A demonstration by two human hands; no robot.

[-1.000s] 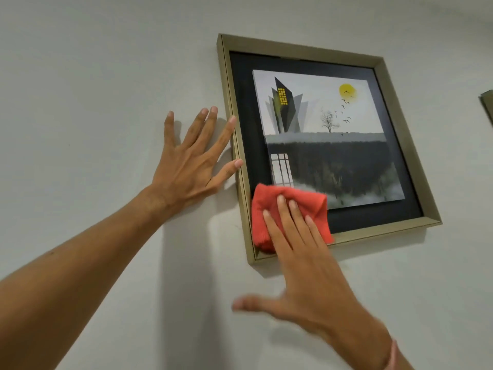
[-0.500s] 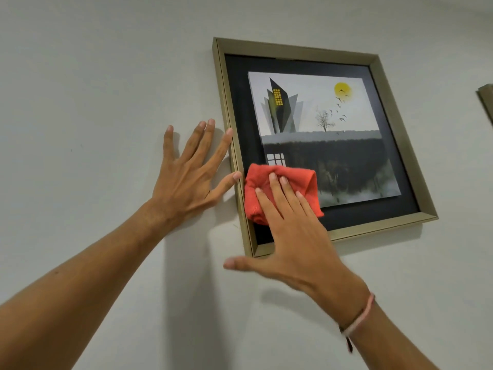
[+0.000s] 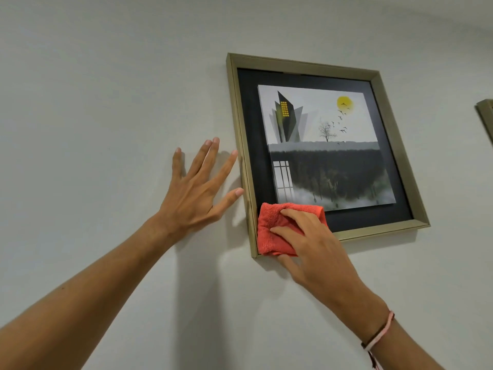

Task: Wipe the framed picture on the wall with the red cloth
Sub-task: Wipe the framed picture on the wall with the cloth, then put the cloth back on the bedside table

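Observation:
A framed picture (image 3: 394, 145) with a dull gold frame and black mount hangs on the pale wall; it shows a dark building, a yellow sun and birds. A folded red cloth (image 3: 274, 231) covers the frame's lower left corner. My right hand (image 3: 317, 247) presses on the cloth, fingers curled over it and thumb under its lower edge. My left hand (image 3: 197, 193) lies flat on the wall with fingers spread, its thumb and forefinger tips touching the frame's left edge.
The edge of a second gold frame (image 3: 485, 118) shows at the far right of the wall. Bare wall (image 3: 106, 102) spreads to the left of and below the picture.
My right hand has slid the red cloth down from the picture's lower left area into the frame's bottom left corner, and its fingers have curled. My left hand stays flat on the wall.

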